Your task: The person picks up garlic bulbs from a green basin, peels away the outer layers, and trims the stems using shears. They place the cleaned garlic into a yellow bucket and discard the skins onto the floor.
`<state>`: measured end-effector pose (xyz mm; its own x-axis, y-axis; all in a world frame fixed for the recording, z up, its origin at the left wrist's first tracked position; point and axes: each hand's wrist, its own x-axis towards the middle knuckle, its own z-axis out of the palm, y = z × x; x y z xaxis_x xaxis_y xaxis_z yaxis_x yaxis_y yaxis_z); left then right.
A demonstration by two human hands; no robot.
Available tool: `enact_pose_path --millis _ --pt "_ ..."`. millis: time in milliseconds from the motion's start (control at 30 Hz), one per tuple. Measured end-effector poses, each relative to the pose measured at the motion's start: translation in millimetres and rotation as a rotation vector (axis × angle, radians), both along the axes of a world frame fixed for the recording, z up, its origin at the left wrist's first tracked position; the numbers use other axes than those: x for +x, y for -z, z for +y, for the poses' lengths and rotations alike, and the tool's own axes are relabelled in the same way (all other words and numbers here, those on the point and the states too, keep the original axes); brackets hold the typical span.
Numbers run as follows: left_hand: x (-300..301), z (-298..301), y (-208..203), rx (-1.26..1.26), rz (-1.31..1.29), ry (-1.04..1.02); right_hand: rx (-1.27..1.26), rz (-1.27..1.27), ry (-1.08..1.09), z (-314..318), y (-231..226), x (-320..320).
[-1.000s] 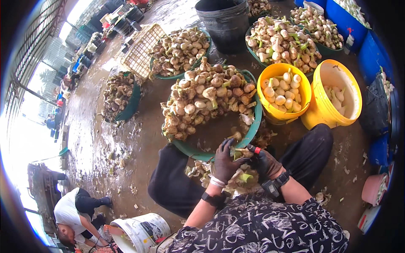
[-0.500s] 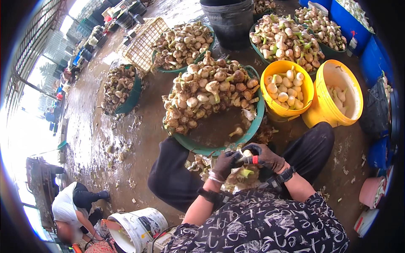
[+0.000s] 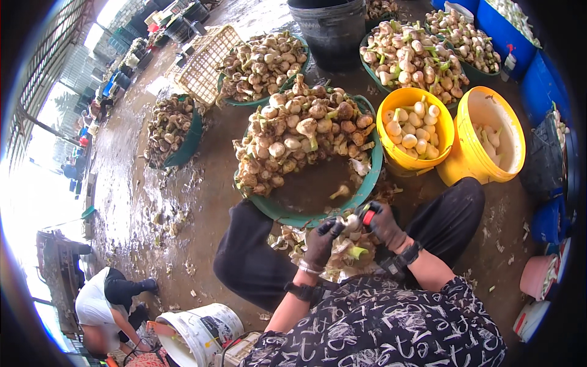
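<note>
beyond us sits a green tub point(image 3: 373, 174) heaped with garlic point(image 3: 299, 131). our right hand point(image 3: 384, 226) curls around a small red-marked tool point(image 3: 369, 217); our left hand point(image 3: 321, 241), nearer, seems to pinch a pale bulb point(image 3: 351, 222) between both hands, long axis unclear.

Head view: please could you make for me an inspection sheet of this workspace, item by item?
Surface: brown floor, wet and shiny in places.
Work things: green tub with heaped garlic bulbs; left yellow bucket with pale bulbs, right yellow bucket with fewer.
Clutter: peelings below the tub's near rim.
Hands: both gloved; left hand beside a whitish bulb, right hand with a red item at its fingers, kind unclear.
Cables: none clearly made out; lower-left corner too unclear to tell.
Surroundings: black bucket, blue containers, a co-worker bending at lower left.
</note>
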<state>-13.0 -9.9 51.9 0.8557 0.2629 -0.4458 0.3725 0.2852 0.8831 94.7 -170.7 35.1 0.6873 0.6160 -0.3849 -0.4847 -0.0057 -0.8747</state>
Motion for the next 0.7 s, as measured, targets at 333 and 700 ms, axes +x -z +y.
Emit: enact_pose_path --millis 333,700 --pt "-20 18 -9 0.750 0.279 1.094 0.427 0.841 0.251 0 32 21" --pt "94 67 155 1.086 0.387 0.225 0.801 0.644 0.262 -14 -26 80"
